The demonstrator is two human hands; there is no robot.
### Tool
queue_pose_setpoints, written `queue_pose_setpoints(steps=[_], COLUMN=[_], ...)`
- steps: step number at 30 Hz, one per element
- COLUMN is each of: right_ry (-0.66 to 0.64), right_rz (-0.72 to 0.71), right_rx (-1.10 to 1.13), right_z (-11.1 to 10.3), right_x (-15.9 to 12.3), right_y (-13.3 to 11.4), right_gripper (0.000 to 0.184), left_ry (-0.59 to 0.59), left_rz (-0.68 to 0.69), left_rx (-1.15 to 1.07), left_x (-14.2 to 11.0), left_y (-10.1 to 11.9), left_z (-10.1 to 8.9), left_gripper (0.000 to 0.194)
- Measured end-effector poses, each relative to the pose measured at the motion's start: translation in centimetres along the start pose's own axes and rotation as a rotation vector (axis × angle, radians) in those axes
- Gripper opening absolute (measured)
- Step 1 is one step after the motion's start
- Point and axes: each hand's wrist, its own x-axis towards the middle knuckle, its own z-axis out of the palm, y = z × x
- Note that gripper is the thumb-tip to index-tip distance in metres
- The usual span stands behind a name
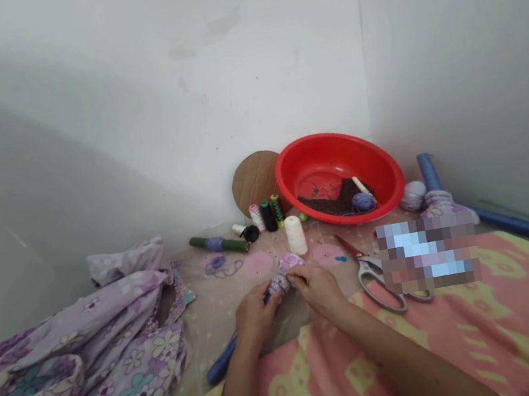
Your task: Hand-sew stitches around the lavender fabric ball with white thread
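My left hand (256, 313) is closed around the lower part of a small bundle of purple-and-white floral cloth (289, 262). A blue rod (222, 362) slants from below my left wrist up toward this bundle. My right hand (319, 288) pinches at the bundle's right side, thumb and fingertips together; whether a thread is also between them is too small to tell. Just behind the bundle stands a white thread cone (296, 236). Grey-handled scissors (373, 278) lie to the right of my right hand.
A red basin (287, 184) holding dark material and a purple yarn ball (363, 202) leans at the back. Several thread spools (268, 217) and a green stick (219, 244) stand or lie nearby. Floral fabric (133, 355) is heaped left; a pink-yellow cloth (528, 316) covers the front.
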Motion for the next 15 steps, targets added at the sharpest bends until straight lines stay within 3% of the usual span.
queue_pose_setpoints(steps=[15], right_ry=[-0.185], right_rz=[0.057], right_rx=[-0.217], right_z=[0.18], right_x=[-0.35], right_y=[-0.30], right_gripper=[0.024], left_ry=[-0.019], left_rz=[-0.038], left_rx=[0.063], left_x=[0.03], left_y=[0.14], left_z=[-0.33], left_gripper=[0.039])
